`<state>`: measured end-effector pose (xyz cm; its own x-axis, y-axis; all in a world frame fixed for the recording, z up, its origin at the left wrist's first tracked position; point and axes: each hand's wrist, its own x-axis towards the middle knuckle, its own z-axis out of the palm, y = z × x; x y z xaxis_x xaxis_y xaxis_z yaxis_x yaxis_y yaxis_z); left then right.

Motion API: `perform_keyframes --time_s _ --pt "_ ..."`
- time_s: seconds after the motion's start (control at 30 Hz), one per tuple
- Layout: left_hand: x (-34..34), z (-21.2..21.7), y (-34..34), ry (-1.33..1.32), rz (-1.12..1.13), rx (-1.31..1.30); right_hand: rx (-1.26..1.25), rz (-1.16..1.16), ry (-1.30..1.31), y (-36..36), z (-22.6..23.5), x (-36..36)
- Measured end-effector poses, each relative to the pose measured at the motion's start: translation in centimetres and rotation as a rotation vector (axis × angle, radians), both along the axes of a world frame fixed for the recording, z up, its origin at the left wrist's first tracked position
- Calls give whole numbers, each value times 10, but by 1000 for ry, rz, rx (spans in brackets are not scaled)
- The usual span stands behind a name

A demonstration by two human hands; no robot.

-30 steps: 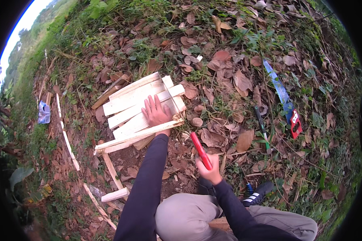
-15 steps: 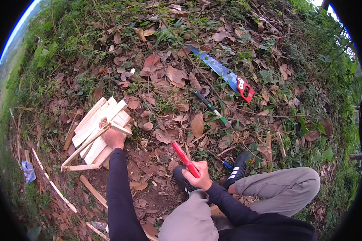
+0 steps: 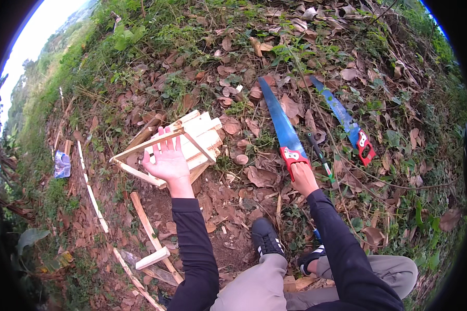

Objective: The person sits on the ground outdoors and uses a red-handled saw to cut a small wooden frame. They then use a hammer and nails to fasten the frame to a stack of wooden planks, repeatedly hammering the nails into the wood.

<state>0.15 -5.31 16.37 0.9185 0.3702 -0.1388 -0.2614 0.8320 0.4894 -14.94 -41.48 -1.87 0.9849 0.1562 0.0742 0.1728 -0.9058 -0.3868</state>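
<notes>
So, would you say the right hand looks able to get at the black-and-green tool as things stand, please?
Probably yes, but only after letting go: the right hand grips a red-handled handsaw. The black-and-green tool lies close by, mostly uncovered, so the way looks free.

The person's left hand (image 3: 170,164) is palm up, fingers extended forward, thumb jutting left — the right hand (image 3: 302,178) is curled into a fist. The left forearm (image 3: 194,236) points nearly straight ahead; the right forearm (image 3: 338,234) slants in from lower right — both dark-sleeved to the wrists.
</notes>
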Motion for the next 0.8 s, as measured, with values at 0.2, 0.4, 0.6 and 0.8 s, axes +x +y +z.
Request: perform_keyframes --time_s 0.2,0.4,0.6,0.8 --pt "35 22 56 103 -32 19 180 -114 -73 23 23 -25" --pt "13 44 61 334 -69 195 71 -180 -163 28 23 -48" --pt "-39 105 74 148 -592 91 269 -316 -293 -19 40 -53" --pt "-101 120 57 319 -791 405 725 -574 463 -128 99 -48"
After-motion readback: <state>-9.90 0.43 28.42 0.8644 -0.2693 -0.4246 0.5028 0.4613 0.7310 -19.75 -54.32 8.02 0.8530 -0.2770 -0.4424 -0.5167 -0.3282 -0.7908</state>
